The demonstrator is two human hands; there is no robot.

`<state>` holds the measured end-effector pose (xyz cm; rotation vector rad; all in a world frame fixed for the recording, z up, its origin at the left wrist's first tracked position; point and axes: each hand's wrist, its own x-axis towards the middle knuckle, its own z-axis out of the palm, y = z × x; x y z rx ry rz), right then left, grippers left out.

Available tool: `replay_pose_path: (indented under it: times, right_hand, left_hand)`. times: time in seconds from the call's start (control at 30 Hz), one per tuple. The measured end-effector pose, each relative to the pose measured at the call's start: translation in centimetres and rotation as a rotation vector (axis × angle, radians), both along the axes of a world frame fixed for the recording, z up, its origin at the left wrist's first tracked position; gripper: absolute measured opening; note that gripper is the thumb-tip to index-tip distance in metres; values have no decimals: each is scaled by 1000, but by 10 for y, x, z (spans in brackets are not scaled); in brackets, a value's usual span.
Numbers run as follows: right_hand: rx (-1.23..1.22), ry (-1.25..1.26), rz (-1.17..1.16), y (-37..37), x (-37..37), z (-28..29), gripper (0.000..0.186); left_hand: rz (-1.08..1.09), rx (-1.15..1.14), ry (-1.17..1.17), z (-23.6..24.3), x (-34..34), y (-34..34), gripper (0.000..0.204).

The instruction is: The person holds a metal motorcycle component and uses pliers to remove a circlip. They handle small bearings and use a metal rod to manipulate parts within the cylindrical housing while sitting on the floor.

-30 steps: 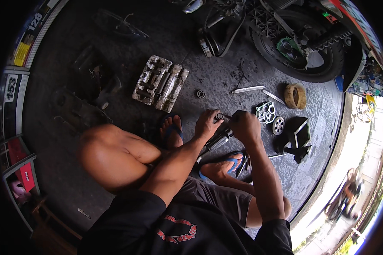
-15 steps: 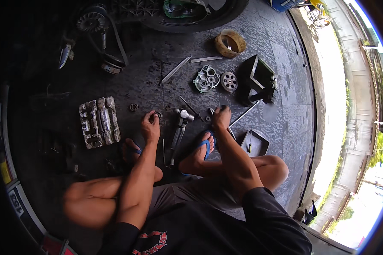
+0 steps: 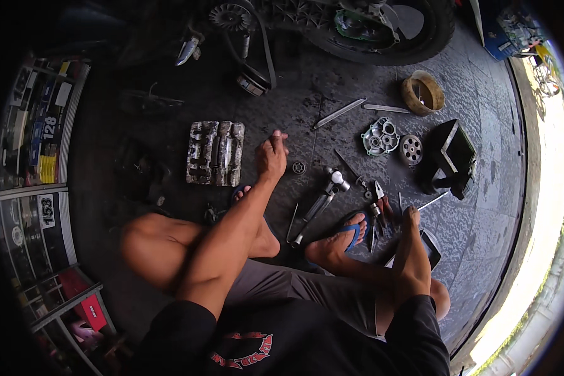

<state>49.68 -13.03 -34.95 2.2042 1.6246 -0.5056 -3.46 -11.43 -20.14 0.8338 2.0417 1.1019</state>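
My left hand is reached forward, fingers curled at the right of a white, grime-stained tool case; what they hold, if anything, is hidden. A small round bearing lies just below it. My right hand is lowered beside a thin metal rod; its fingers are hard to make out. To its left lie pliers and other hand tools. A chrome hammer-shaped tool lies between my hands. Further forward are a silver casing and a holed metal disc.
A motorbike rear wheel and a belt drive are ahead. A dirty tub, black box and metal tray are at right, two metal bars beyond the casing. Shelving lines the left; bright street beyond the right edge.
My view has swung. My left hand has moved forward, uncovering the bearing it was over. My right hand has shifted right and down, off the spot beside the hammer-shaped tool, where pliers now show.
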Motion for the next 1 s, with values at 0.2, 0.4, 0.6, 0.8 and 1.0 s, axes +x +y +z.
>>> replay_pose_path:
  times: [0.2,0.4,0.6,0.8,1.0]
  right_hand:
    - [337,1010,-1387,2,-83,120,24]
    - [169,1074,-632,-52,-211,276,25]
    - [144,1131,461,-35,-271,324,28]
    - [108,957,-555,-10,-277,168,32]
    - [-9,523,-186,-84,-349,92,67]
  left_hand:
    - [-464,161,428,73,-7,41,31]
    - [-1104,800,838,101,45,55,49]
    - [-1758,438,1001,132,0,45,32]
    - [-1382,-37,912,152,-104,9,43]
    - [-1210,-222,906,136,-154,-28,48]
